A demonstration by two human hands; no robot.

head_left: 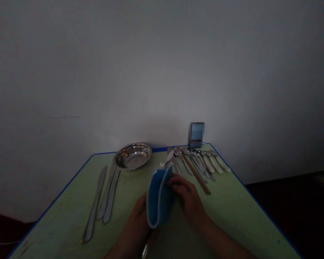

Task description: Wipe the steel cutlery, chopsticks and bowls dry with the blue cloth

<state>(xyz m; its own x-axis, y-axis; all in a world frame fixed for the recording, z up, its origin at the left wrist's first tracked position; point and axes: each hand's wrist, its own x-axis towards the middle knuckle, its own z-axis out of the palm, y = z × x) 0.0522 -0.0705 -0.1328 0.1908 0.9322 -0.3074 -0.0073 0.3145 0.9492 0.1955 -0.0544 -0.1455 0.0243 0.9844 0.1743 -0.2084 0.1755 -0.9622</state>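
A folded blue cloth (164, 201) with a pale edge is held up over the near middle of the table. My left hand (139, 217) grips it from the left, its fingers mostly hidden behind the cloth. On the other side, the bent fingers of my right hand (187, 198) close on the cloth's upper right edge. Below my left hand, a shiny metal handle (145, 250) pokes out; what it belongs to is hidden, and I cannot tell whether that hand holds it.
Several table knives (94, 205) lie at the left of the green table (67, 219), beside a steel bowl (133, 156). Spoons (218, 163), forks (170, 151) and wooden chopsticks (198, 176) lie at the back right. Behind them a pixelated upright object (196, 135) stands near the wall.
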